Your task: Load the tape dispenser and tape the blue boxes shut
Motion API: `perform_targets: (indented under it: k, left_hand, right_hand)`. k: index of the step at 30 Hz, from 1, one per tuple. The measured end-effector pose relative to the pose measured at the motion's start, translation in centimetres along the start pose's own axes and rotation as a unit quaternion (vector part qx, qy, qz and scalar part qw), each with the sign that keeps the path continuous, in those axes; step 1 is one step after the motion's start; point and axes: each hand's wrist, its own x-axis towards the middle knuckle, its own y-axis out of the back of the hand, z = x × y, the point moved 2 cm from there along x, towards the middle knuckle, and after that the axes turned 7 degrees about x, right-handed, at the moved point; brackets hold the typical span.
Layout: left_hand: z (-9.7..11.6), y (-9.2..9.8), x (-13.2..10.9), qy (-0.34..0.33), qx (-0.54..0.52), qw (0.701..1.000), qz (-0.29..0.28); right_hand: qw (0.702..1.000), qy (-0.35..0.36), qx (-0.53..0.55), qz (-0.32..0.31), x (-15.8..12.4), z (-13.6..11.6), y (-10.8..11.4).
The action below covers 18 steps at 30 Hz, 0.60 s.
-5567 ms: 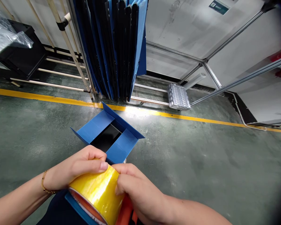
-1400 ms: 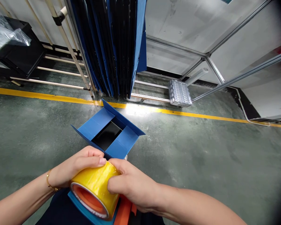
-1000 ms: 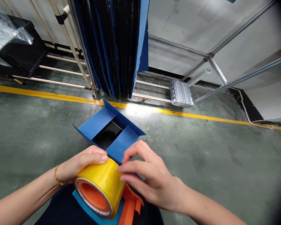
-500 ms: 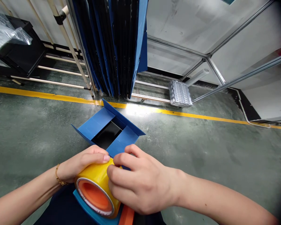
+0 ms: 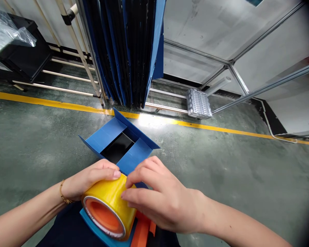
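Observation:
My left hand (image 5: 99, 175) is wrapped round a roll of yellow packing tape (image 5: 110, 192), its thumb on top of the roll. The roll has an orange core (image 5: 103, 214) and sits in a blue and orange tape dispenser (image 5: 140, 233) close to my body. My right hand (image 5: 164, 195) is at the roll's right side with its fingers bent and apart, the fingertips at the tape surface. Whether a tape end is between them cannot be made out. Just beyond both hands, a blue box (image 5: 135, 156) stands with its flaps spread and a dark inside.
Folded blue sheets (image 5: 123, 55) stand upright in a rack ahead. Clear plastic trays (image 5: 198, 103) lie on a metal frame (image 5: 170, 108) to their right. At the left is a black bin (image 5: 23, 51) with plastic film. A yellow line (image 5: 216, 128) crosses the floor.
The fingers of my right hand have loosened and spread from a tighter curl, and the hand has shifted slightly right. My left hand and the tape roll have barely moved.

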Motion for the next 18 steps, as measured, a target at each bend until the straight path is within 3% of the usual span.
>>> perform_targets:
  k: [6, 11, 15, 18]
  left_hand:
    - [0.3, -0.2, 0.2, -0.005, -0.01, 1.0, -0.021]
    - [0.0, 0.0, 0.2, 0.0, -0.011, 1.0, -0.024]
    - [0.0, 0.0, 0.1, -0.007, -0.012, 1.0, -0.024]
    - [0.1, 0.1, 0.1, -0.005, -0.006, 1.0, -0.01]
  right_hand:
    - [0.993, 0.08, -0.058, -0.06, 0.7, -0.1, -0.3]
    - [0.981, 0.151, -0.119, -0.016, 0.8, 0.1, -1.0]
    - [0.985, 0.135, -0.108, 0.02, 0.2, 0.4, -1.2]
    - [0.996, 0.066, -0.059, 0.026, -0.3, 0.6, -0.8]
